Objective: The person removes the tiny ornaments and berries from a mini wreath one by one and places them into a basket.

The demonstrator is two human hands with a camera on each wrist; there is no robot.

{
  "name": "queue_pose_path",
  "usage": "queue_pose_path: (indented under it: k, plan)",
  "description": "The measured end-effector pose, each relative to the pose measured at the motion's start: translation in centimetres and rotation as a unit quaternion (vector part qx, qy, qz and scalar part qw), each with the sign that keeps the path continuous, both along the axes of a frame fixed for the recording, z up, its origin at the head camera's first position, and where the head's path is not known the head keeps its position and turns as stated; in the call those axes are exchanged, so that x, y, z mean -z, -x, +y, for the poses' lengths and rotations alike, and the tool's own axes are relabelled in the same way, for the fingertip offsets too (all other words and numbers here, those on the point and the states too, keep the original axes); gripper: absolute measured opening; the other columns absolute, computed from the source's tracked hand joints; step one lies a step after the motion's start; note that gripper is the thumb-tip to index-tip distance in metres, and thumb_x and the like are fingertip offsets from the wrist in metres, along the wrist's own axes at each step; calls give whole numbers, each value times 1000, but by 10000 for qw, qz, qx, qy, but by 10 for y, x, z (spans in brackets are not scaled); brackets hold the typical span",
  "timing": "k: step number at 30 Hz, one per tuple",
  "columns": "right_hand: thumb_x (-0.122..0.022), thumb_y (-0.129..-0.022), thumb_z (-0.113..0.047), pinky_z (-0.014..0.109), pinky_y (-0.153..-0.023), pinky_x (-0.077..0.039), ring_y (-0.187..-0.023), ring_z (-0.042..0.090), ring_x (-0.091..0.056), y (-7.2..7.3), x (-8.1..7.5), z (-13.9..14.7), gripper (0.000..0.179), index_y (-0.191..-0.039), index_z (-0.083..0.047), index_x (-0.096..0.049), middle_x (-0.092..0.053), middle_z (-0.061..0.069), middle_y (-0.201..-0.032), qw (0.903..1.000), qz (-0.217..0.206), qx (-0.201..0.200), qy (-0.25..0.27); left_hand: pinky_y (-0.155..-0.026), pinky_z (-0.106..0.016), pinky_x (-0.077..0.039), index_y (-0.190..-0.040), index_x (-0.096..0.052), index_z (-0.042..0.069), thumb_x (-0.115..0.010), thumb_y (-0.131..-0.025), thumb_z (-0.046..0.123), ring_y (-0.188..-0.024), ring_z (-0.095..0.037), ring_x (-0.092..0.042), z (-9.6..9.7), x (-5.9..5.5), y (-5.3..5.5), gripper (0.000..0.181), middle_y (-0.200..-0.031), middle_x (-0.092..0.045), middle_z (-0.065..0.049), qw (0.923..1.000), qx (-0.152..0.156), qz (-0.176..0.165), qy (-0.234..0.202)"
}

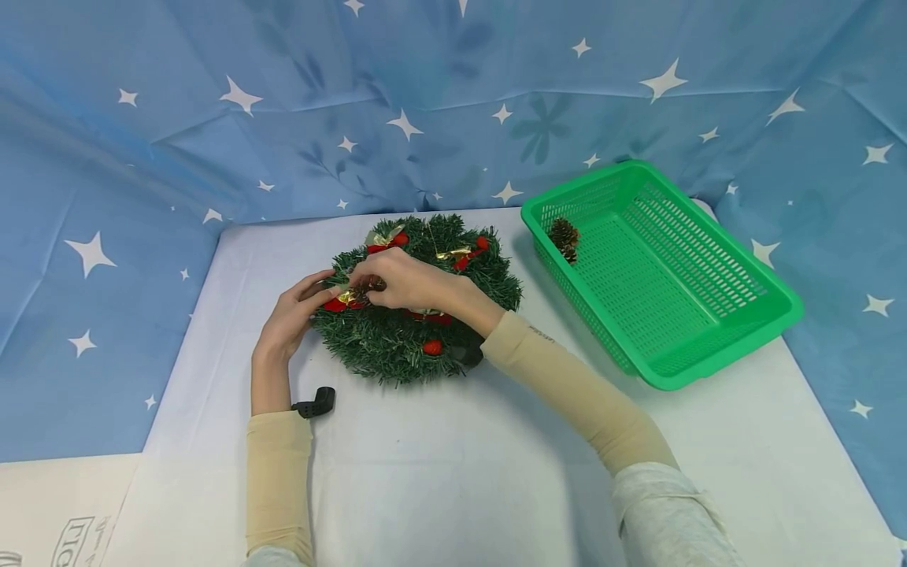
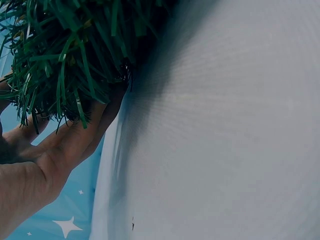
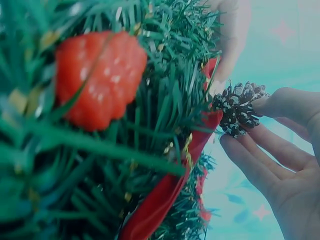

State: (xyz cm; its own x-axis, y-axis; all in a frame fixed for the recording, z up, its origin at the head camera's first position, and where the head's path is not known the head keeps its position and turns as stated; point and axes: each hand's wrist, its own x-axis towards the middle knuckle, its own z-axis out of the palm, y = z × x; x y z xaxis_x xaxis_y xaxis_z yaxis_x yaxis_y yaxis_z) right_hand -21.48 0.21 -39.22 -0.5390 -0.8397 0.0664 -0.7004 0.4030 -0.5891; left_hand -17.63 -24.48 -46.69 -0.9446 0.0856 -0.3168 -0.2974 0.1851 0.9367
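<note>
A green tinsel wreath (image 1: 386, 346) with red bows and red berries (image 3: 100, 80) lies on the white table. My left hand (image 1: 286, 319) grips its left edge. In the left wrist view, that hand's fingers (image 2: 87, 132) reach beneath the greenery. Between thumb and fingers, my right hand (image 1: 411, 281) pinches a white-tipped pine cone (image 3: 239, 109) at the wreath's left side. The cone is beside a red bow with a gold centre (image 1: 345, 298), near my left thumb. The right hand covers part of the cone in the head view.
A green perforated basket (image 1: 737, 331) stands to the right of the wreath, with pine cones (image 1: 564, 235) in its left corner. Blue star-patterned cloth (image 1: 453, 118) hangs behind and at the sides. A black wrist camera (image 1: 316, 402) sticks out from the left wrist.
</note>
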Motion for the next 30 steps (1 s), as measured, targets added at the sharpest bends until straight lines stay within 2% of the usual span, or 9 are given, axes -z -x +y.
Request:
queue_pose_path:
  k: [5, 11, 20, 30]
  plan:
    - [-64, -100, -7, 28, -89, -53, -101, 16, -66, 2, 0, 8, 27, -126, -7, -72, -72, 6, -117, 9999, -10, 142, 27, -123, -68, -12, -161, -39, 22, -67, -101, 39, -158, -37, -16, 1, 0, 0, 69, -170, -23, -14, 10000, -11, -11, 46]
    - [-64, -100, -6, 31, -92, -54, -105, 18, -66, 5, -1, 15, 30, -129, -6, -70, -72, 8, -121, 9997, 8, 235, -92, -124, -68, -12, -161, -38, 22, -67, -101, 38, -158, -36, -14, 1, 0, -1, 68, -171, -20, -13, 10000, -16, -33, 39]
    - [-64, -98, -2, 33, -91, -55, -105, 21, -67, 11, -3, 29, 29, -126, -4, -72, -73, 10, -120, 9988, 68, 475, 64, -123, -68, -10, -162, -37, 23, -67, -101, 39, -159, -35, -13, 2, -1, 1, 69, -172, -18, -11, 10000, 43, -13, 21]
    - [-64, -98, 0, 34, -86, -54, -105, 23, -69, 16, -5, 45, 29, -126, -4, -72, -72, 12, -122, 9978, 194, 635, 40, -124, -68, -11, -162, -36, 23, -66, -102, 39, -159, -35, -11, -1, 1, 0, 69, -172, -16, -10, 10000, 43, -46, 53]
